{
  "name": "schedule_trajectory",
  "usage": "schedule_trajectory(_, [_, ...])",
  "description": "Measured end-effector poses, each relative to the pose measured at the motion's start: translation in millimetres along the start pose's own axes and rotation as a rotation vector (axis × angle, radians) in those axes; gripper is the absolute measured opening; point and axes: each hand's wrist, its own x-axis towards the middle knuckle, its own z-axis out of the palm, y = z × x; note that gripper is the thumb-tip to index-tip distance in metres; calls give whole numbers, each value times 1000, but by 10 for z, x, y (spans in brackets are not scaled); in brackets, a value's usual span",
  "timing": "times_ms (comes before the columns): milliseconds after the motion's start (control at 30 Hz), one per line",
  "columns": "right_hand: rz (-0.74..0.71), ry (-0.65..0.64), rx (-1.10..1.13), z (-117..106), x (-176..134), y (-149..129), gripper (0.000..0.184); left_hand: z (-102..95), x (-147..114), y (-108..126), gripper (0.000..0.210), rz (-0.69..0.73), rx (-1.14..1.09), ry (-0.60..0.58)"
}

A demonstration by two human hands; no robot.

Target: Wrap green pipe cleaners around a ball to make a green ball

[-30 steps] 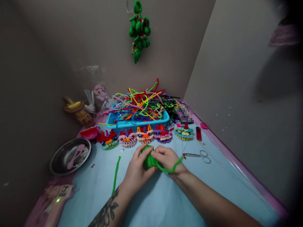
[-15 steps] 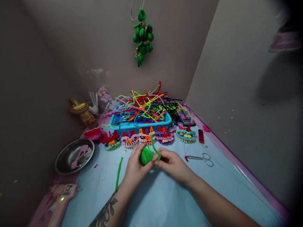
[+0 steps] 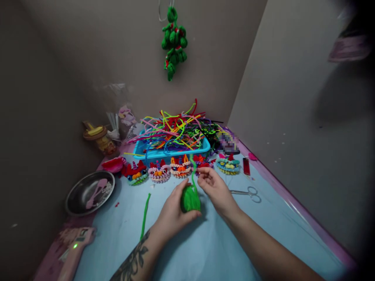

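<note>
while the left hand [image 3: 172, 208] grips a green bundle [image 3: 191, 199] — likely part-wound, strand [image 3: 193, 173] loose — the right hand's [image 3: 216, 190] grip is unclear.

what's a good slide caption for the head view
Left hand holding a green pipe-cleaner bundle, right hand beside its loose strand.

On my feed I see a walled-in craft corner: a covered desk [image 3: 211, 249] with a tray [image 3: 202, 150] of pipe cleaners [image 3: 172, 130], scissors [image 3: 252, 194] and fuzzy figures [image 3: 181, 168].
</note>
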Motion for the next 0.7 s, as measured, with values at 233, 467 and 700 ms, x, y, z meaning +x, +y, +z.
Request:
schedule_trajectory(233, [140, -232, -23, 76, -76, -59, 32, -49, 8, -56, 84, -51, 16, 120])
schedule_trajectory(467, [259, -101, 100, 155, -103, -24, 32, -11, 25, -90, 82, 15, -10, 134])
schedule_trajectory(700, [147, -115, 35, 173, -131, -24, 27, 4, 66, -51, 81, -75, -131, 176])
